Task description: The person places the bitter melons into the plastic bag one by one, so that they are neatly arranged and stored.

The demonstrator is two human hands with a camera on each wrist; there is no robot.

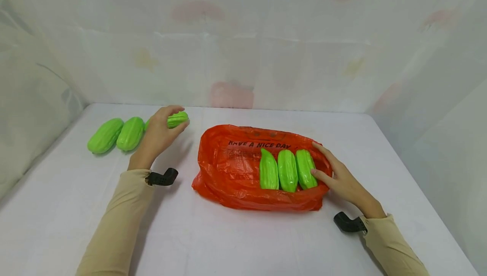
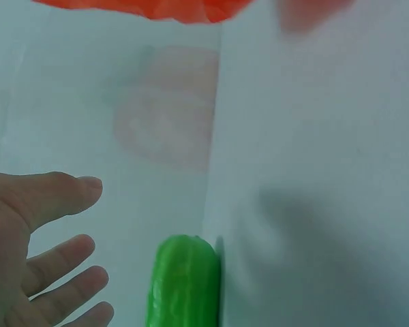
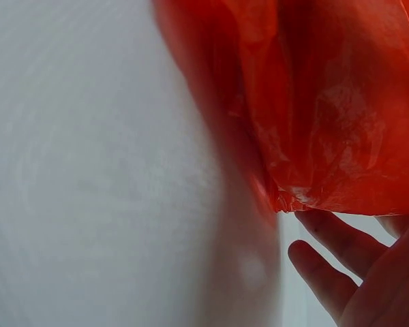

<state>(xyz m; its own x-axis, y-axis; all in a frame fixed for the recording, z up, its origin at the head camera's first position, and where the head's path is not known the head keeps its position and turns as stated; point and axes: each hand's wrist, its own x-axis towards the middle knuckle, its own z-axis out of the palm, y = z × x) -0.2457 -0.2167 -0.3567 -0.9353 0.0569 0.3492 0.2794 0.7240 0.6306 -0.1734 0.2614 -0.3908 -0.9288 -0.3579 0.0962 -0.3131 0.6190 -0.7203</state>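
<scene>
At the back left of the table, my left hand (image 1: 157,132) curves over a bright green ridged gourd (image 1: 179,119), thumb and fingers apart. The left wrist view shows this hand's thumb and fingers (image 2: 61,276) spread, with a gap between them and the gourd (image 2: 184,286). Part of another green gourd peeks out behind the hand. A red plastic bag (image 1: 243,170) lies with its mouth open, three green gourds (image 1: 287,170) side by side in its right part. My right hand (image 1: 344,178) holds the bag's right edge, thumb against the rightmost gourd and other fingers outside.
Two more green gourds, a longer one (image 1: 105,135) and a shorter one (image 1: 130,133), lie at the far left of the white tabletop (image 1: 220,242). A pale sheet with faded prints (image 1: 232,94) rises behind the table. Each wrist wears a black camera mount.
</scene>
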